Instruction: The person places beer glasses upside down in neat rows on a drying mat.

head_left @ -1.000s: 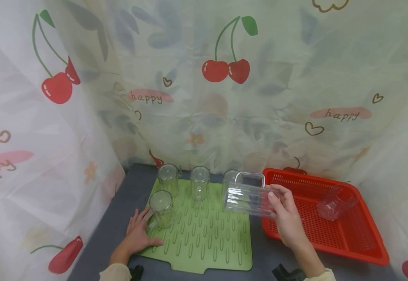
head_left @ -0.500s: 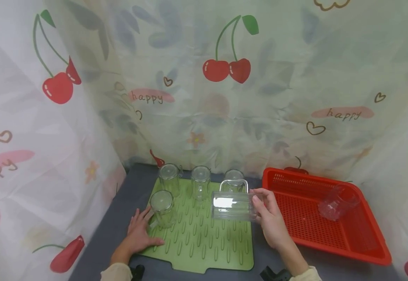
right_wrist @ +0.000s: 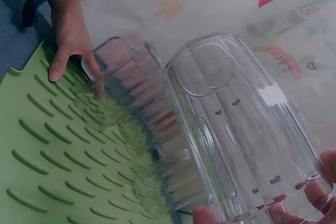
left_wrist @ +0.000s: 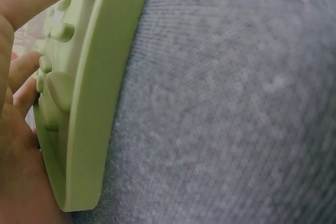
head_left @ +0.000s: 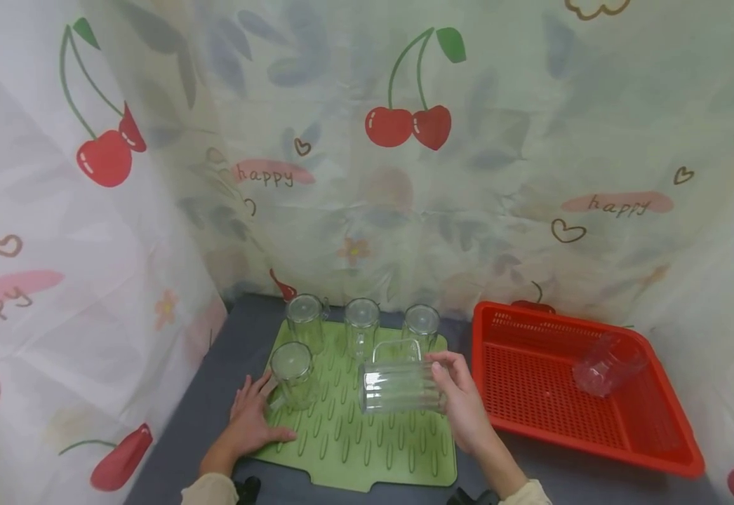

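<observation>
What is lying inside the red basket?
One clear cup lies tilted in the red basket, near its far right corner. Nothing else shows on its mesh floor; none of it is covered.

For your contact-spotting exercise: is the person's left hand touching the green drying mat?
Touching. In the head view the left hand lies flat on the near-left edge of the green drying mat; the left wrist view shows fingers pressed against its ridges.
</observation>
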The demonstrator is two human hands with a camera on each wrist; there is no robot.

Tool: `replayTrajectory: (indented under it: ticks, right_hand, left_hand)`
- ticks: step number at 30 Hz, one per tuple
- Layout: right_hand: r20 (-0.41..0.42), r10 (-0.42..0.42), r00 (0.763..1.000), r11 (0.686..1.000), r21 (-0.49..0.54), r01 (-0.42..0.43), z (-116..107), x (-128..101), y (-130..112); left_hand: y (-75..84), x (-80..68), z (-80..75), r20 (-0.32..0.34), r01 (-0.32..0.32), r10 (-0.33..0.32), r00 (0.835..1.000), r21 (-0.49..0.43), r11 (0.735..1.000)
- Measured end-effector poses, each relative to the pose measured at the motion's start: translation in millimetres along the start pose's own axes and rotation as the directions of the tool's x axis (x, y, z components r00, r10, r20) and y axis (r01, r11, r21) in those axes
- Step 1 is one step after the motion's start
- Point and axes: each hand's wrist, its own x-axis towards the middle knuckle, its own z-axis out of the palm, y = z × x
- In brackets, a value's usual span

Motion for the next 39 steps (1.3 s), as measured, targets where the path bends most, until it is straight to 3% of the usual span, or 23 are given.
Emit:
replayTrajectory:
  ticks: [10, 16, 25, 29, 33, 39]
  right_hand:
    - [0.017, 0.039, 0.999, 0.999, 0.019, -0.04, 20.1, -0.1, 22.9]
    - [0.034, 0.092, 0.995, 0.993, 0.075, -0.095, 28.5, 0.0, 32.8]
    - [0.077, 0.132, 0.988, 0.984, 0.114, -0.14, 31.0, -1.2, 39.1]
    - [0.12, 0.145, 0.982, 0.978, 0.132, -0.161, 31.5, -2.2, 46.1]
    - [0.163, 0.155, 0.974, 0.972, 0.151, -0.18, 33.8, -0.3, 50.3]
    - [0.187, 0.186, 0.965, 0.963, 0.163, -0.217, 33.8, 2.8, 50.8]
  left_hand:
    - [-9.0, -4.4, 8.8, 0.003, 0.018, -0.018, 1.0, 0.012, 1.0]
    - [-8.0, -6.5, 5.3, 0.001, -0.002, 0.002, 1.0, 0.0, 1.0]
    - [5.4, -18.3, -7.9, 0.01, 0.033, -0.032, 0.999, -0.156, 0.987]
    - [15.9, -24.1, -16.2, -0.061, -0.032, 0.021, 0.998, -0.17, 0.985]
    - [29.1, -29.9, -30.2, -0.172, -0.146, 0.117, 0.978, -0.165, 0.975]
    - [52.6, -36.9, -55.3, -0.174, -0.167, 0.132, 0.976, -0.204, 0.965]
